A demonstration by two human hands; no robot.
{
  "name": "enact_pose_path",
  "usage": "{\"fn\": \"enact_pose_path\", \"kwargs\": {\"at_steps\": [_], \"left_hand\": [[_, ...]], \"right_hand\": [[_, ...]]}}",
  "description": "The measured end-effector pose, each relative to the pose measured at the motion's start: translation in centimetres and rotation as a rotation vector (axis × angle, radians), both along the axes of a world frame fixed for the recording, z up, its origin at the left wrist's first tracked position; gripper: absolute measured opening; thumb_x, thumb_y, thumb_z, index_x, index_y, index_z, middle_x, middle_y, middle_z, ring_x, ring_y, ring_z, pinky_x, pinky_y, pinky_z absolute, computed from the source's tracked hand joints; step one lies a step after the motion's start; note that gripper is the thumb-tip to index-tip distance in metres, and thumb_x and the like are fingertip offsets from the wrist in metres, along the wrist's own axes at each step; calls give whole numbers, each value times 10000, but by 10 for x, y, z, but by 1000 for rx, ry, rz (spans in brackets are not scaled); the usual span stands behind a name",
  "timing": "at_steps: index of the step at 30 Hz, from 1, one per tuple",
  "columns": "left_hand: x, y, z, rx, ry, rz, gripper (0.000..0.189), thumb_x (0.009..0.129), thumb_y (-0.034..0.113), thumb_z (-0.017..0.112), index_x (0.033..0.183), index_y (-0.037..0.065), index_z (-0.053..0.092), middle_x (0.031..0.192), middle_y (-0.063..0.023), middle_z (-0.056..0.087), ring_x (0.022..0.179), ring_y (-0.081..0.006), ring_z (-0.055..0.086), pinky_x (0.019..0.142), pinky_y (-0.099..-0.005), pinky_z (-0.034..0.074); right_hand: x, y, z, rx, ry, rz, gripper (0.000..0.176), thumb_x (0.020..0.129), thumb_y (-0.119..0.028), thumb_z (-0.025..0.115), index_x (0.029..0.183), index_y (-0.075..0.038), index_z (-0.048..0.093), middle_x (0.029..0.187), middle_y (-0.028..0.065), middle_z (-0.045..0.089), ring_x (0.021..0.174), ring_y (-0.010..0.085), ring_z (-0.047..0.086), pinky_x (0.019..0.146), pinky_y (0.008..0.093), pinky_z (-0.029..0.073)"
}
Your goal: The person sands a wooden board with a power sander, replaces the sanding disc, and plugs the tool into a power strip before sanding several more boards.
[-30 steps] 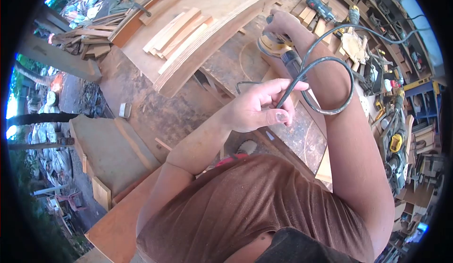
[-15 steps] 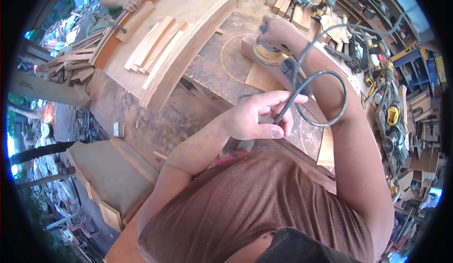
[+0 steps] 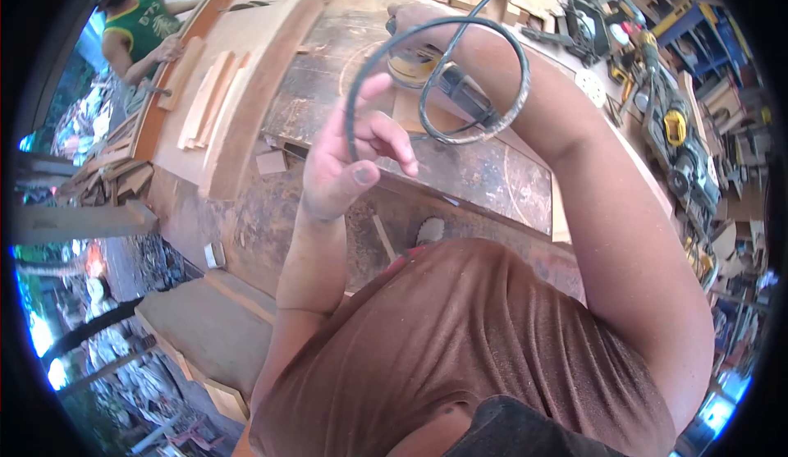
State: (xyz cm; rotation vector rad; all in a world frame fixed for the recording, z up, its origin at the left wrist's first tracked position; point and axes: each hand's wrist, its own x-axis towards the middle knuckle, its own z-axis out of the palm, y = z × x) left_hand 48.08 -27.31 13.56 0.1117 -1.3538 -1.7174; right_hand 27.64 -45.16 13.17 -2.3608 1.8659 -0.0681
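Observation:
My right hand (image 3: 420, 22) is closed on the top of a yellow and black orbital sander (image 3: 410, 68), its fingers partly hidden by the wrist and cable. The sander is over a wooden board (image 3: 423, 114) on the workbench (image 3: 501, 170). From the sander's tail a dark power cord (image 3: 526, 75) loops up in front of my right forearm and comes down to my left hand (image 3: 341, 162). My left hand is raised with the palm showing and the fingers apart. The cord runs across it without being gripped; its end behind the thumb is hidden.
A long wooden panel (image 3: 271, 55) with several light strips (image 3: 205, 100) lies at left. Beyond it stands a person in a green top (image 3: 152, 26). Power tools (image 3: 673, 129) line the right side. A small metal piece (image 3: 214, 255) lies near a grey board (image 3: 205, 317).
My left hand has moved left and up, its fingers spreading, and the cord loop has swung up and left. The view has shifted, showing more of the other person. My right hand stays on the sander.

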Motion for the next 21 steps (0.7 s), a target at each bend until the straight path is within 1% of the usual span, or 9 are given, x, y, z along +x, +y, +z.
{"fn": "enact_pose_path", "kwargs": {"at_steps": [2, 3, 6, 7, 10, 12, 14, 20, 21], "left_hand": [[-3, -8, -3, -12, 60, -16, 944, 870, 284, 743, 1523, -55, 151, 991, -190, 616, 841, -278, 674, 812, -426, 575], [-4, -16, -6, -46, 57, -33, 961, 864, 288, 748, 1535, -27, 136, 1027, -199, 610, 857, -290, 671, 814, -441, 571], [-20, -27, -9, -61, 109, -66, 961, 865, 272, 744, 1542, -13, 125, 1039, -197, 609, 854, -286, 667, 817, -439, 567], [-29, -26, -9, -23, 128, -35, 988, 832, 318, 783, 1522, -37, 171, 1068, -222, 614, 859, -278, 676, 803, -398, 574], [-52, -36, -15, -40, 156, -113, 984, 838, 324, 766, 1527, -35, 161, 1089, -230, 608, 865, -285, 676, 818, -408, 574], [-72, -40, -21, -57, 129, -191, 1003, 835, 361, 758, 1537, -21, 150, 1108, -239, 601, 877, -288, 676, 834, -408, 572], [-92, -42, -26, -94, 103, -223, 1021, 828, 392, 756, 1544, -5, 146, 1129, -247, 592, 892, -289, 674, 841, -406, 572], [-155, -24, -43, -49, 58, -406, 1032, 813, 397, 769, 1552, 21, 155, 1167, -263, 584, 938, -297, 671, 858, -408, 568], [-165, -18, -46, -46, 27, -444, 1023, 809, 396, 773, 1553, 33, 171, 1179, -263, 582, 951, -299, 669, 868, -411, 562]], "right_hand": [[-23, 31, 3, -39, 14, -15, 529, 694, -325, 728, 1161, -93, 639, 995, 176, 714, 953, 318, 690, 841, 444, 542], [-34, 48, 3, -51, 16, -34, 526, 695, -323, 727, 1160, -93, 639, 989, 175, 715, 949, 317, 689, 839, 447, 541], [-72, 77, -7, 91, -23, -160, 508, 699, -322, 735, 1137, -84, 640, 991, 181, 700, 932, 328, 678, 827, 452, 534], [-85, 88, -9, 95, -26, -201, 508, 699, -322, 735, 1137, -84, 640, 991, 181, 700, 932, 328, 678, 827, 452, 534], [-122, 135, -4, 117, 18, -325, 624, 685, -339, 798, 1225, -92, 608, 1073, 203, 678, 977, 292, 685, 843, 432, 565], [-150, 170, -4, 90, -17, -409, 630, 688, -318, 789, 1231, -78, 578, 1089, 196, 669, 1014, 318, 672, 848, 441, 556], [-175, 200, -6, 62, -80, -482, 522, 695, -239, 719, 1173, -73, 595, 1119, 230, 621, 1028, 367, 648, 858, 461, 529], [-240, 287, -4, 73, -140, -735, 510, 703, -219, 699, 1179, -72, 589, 1108, 225, 617, 1030, 380, 645, 865, 464, 525], [-247, 304, -4, -14, -107, -750, 512, 701, -220, 698, 1180, -73, 589, 1111, 224, 616, 1024, 376, 646, 871, 455, 524]]}}
